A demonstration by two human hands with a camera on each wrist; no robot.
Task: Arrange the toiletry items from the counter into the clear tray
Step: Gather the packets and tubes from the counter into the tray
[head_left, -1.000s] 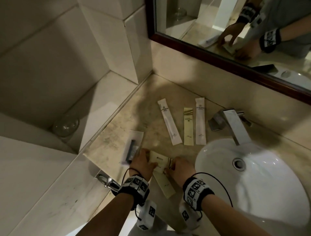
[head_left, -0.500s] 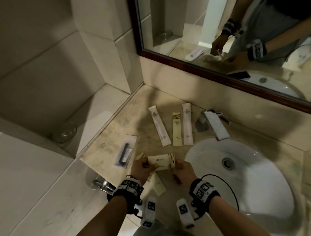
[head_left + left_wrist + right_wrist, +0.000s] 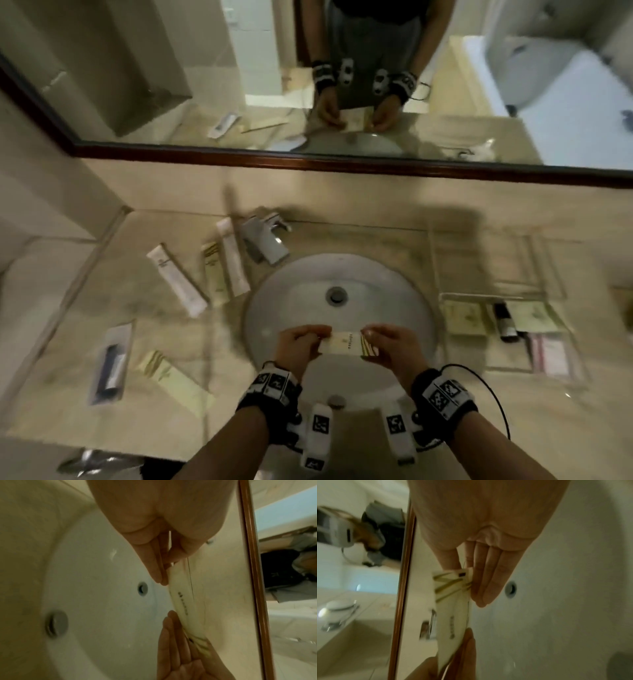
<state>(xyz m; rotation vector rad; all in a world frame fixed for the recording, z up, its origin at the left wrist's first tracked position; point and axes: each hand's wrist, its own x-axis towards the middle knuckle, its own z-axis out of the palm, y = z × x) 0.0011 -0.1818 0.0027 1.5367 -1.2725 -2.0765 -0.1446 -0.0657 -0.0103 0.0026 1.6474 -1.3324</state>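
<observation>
Nothing here can be read properly. The cream packet (image 3: 346,344) held over the sink carries a short line of dark print, too blurred to make out. The sachets on the tabletop (image 3: 176,279) show small logos, equally illegible. The wrist bands (image 3: 443,397) bear black-and-white square marker patterns, not words.

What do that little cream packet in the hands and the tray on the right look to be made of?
The cream packet, pinched at its ends by the left hand and right hand, looks like matte printed paper or thin card: flat, with crisp edges. The clear tray seems to be acrylic or glass: the counter shows through it.
</observation>
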